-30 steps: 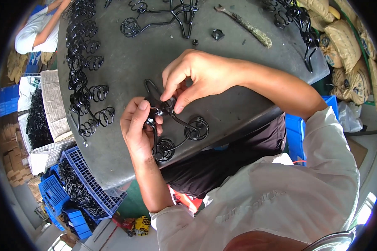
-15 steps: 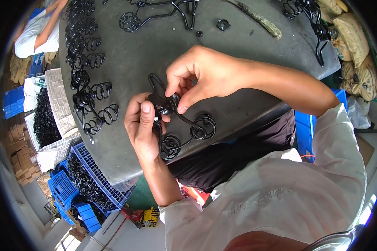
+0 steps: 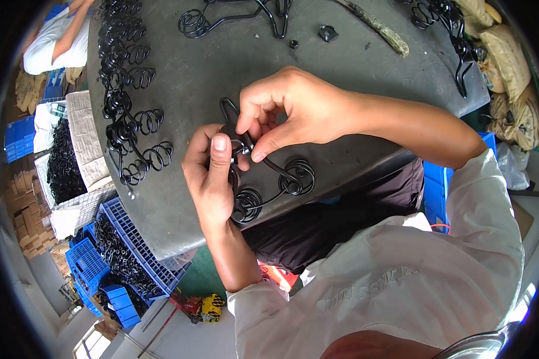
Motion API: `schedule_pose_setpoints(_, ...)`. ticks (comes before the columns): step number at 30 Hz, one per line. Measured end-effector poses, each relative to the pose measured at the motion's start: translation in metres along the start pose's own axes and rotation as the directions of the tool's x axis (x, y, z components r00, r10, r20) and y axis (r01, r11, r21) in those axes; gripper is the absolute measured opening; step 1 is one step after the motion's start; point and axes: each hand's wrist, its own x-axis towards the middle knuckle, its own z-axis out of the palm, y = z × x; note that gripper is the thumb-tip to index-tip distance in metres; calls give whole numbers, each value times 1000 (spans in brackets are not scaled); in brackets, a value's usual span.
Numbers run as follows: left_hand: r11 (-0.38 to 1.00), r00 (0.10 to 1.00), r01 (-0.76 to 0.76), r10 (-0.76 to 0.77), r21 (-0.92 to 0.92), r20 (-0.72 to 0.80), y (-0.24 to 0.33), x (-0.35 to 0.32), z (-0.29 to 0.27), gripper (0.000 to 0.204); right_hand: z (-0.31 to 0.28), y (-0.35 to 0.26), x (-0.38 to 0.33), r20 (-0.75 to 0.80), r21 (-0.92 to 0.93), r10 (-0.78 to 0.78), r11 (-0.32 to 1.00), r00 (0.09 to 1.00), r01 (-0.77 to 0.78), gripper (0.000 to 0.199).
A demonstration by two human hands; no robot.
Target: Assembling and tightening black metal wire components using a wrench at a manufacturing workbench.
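Observation:
A black wire coil-spring part (image 3: 298, 178) lies near the table's front edge. Its two coils are toward me and its looped end points away. My left hand (image 3: 209, 173) is closed round its middle, thumb on top, where a dark clamp piece sits. From the right, my right hand (image 3: 299, 110) closes thumb and fingers at the same joint, by a small shiny metal fastener (image 3: 246, 151). The fingers partly hide the fastener, so I cannot tell whether it is a nut or a bolt, nor whether the right fingertips pinch it or the clamp.
On the grey table (image 3: 191, 72) lie a small black nut (image 3: 293, 44), a black clip (image 3: 327, 33), a wrapped stick (image 3: 380, 30) and another spring part (image 3: 239, 15). Spring parts (image 3: 123, 122) line the left side. Blue crates (image 3: 141, 245) stand left; sacks (image 3: 506, 54) right. Another person sits far left.
The view has shifted slightly, moving the table things a little rightward. My left thumb and hand have tilted more upright at the joint; both hands keep their hold.

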Motion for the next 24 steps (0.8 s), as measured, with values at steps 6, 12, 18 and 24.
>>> schedule_pose_setpoints(6,999,999,35,-35,5,-17,0,-1,0,46,2,-2,-1,-6,-8,45,999,999,-45,25)
schedule_pose_setpoints(12,995,994,101,-100,10,-33,3,-1,1,66,2,4,1,8,80,44,996,999,-45,28)
schedule_pose_setpoints(18,959,982,187,-178,-211,64,-3,5,-4,84,0,9,2,54,116,59,991,997,-64,31)
schedule_pose_setpoints(24,882,933,347,-358,-318,25,3,9,-4,89,3,12,2,37,204,59,977,998,-66,43)
